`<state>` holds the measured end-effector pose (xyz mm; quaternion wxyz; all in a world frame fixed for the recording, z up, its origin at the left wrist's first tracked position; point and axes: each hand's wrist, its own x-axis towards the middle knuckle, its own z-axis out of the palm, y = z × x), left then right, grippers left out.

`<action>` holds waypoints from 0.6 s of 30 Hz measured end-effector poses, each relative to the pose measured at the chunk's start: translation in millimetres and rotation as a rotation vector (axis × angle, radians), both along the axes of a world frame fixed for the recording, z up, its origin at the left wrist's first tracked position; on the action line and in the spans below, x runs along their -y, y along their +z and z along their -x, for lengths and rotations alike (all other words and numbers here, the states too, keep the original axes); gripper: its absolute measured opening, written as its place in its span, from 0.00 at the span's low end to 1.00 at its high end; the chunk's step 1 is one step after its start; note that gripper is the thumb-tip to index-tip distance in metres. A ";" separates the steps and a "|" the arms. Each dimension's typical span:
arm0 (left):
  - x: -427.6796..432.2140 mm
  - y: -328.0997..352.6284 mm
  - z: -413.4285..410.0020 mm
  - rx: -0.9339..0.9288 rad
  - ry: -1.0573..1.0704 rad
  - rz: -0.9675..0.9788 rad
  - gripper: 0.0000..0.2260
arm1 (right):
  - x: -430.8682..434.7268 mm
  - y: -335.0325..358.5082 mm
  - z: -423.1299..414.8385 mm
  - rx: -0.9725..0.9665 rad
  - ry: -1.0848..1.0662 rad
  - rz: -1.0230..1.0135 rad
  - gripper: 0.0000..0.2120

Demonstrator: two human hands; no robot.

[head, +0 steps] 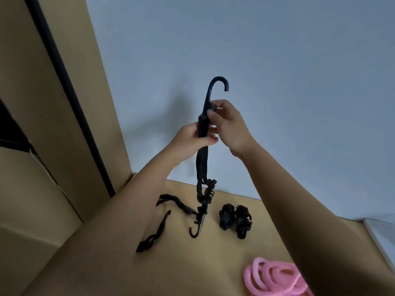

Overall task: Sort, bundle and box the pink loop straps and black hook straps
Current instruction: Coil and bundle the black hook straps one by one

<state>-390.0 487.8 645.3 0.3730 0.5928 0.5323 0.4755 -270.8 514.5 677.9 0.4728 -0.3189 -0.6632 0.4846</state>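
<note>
I hold a black hook strap [202, 167] upright above the table. My right hand [229, 124] pinches it just under the top hook, and my left hand [193, 136] grips the webbing slightly lower. Its lower hook dangles close to the tabletop. Two bundled black straps [235, 218] lie side by side to the right of it. Two loose black straps [175, 202] [152, 236] lie to the left, partly behind my left forearm. A coil of pink loop straps [275, 276] rests at the bottom right, cut off by the frame edge.
The tan tabletop [192, 263] meets a pale blue wall [256, 60] at the back. Tan cardboard panels with a black edge [64, 82] stand at the left. A white ledge [380, 233] borders the table at the right.
</note>
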 end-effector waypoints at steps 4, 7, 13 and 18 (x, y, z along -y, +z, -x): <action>-9.9 19.8 -8.2 -0.158 0.256 -0.170 0.09 | -7.5 28.7 2.7 -0.002 -0.202 -0.127 0.03; -9.2 27.4 -13.8 -0.186 0.307 -0.253 0.09 | -11.9 38.3 -1.8 0.042 -0.306 -0.183 0.04; -5.7 43.6 -19.7 0.124 0.108 -0.214 0.03 | -8.7 45.3 -13.8 0.138 -0.185 -0.096 0.05; -13.4 38.5 -16.7 -0.203 0.273 -0.320 0.04 | -15.1 39.6 -14.8 0.211 -0.260 -0.053 0.04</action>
